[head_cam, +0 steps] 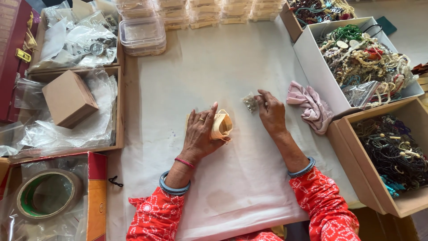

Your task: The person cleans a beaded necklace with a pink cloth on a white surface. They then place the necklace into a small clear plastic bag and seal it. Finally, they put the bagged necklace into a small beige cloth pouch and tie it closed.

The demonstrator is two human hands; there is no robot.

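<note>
Left hand (201,133) curled round small tan folded pouch (221,125), right hand (270,112) pinching tiny clear trinket packet (249,102) just beside it, crumpled pink cloth (312,106) further right.

Single head cam, looks steeply down and forward over the white paper-covered table (232,178), close range, forearms entering from bottom edge.

Cream folded paper pouch (221,125), upright on white cloth, small clear beaded packet (249,102) nearby
</note>
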